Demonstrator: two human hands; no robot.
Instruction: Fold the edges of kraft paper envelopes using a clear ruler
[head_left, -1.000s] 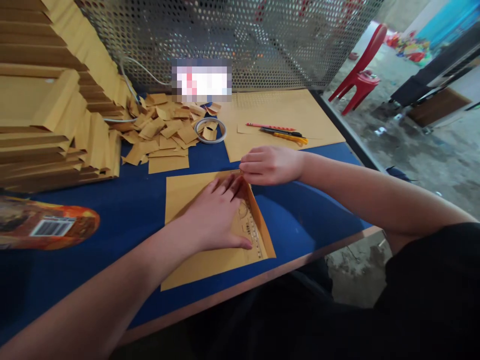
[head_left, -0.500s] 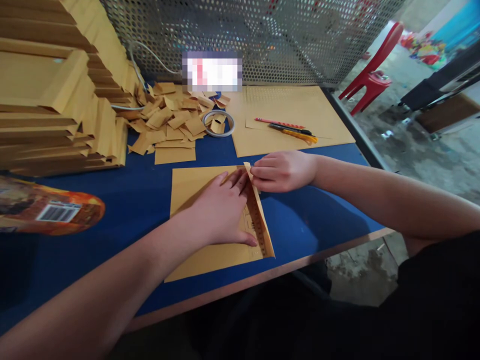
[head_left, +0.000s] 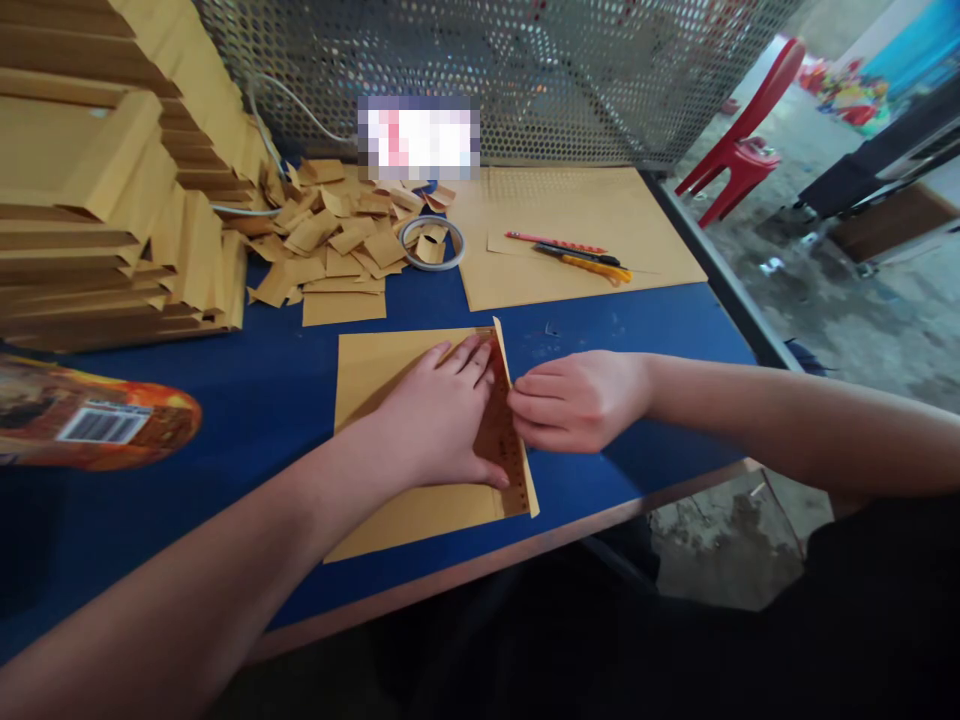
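Note:
A sheet of brown paper [head_left: 409, 520] lies flat on the blue tabletop. My left hand [head_left: 442, 415] rests on it, open, fingers spread and thumb apart, pressing down a clear ruler [head_left: 513, 472] that runs along the sheet's right side. Part of the ruler is hidden under that hand. Beyond the ruler, a narrow strip of the paper stands folded up along its edge. My right hand [head_left: 574, 402] has its fingertips closed in a pinch on this strip, about midway along; the thumb is mostly hidden.
Tall stacks of folded brown paper pieces [head_left: 112, 230] stand at left, with loose scraps [head_left: 330, 235] and a tape roll [head_left: 433, 243] beside them. A red pencil [head_left: 551, 241] and yellow cutter [head_left: 592, 266] lie on larger sheets [head_left: 600, 210]. A printed packet [head_left: 112, 415] sits at left.
My right hand has slid along the folded strip toward me, from its far end to about the middle. The strip now stands more upright. My left hand stays on the ruler.

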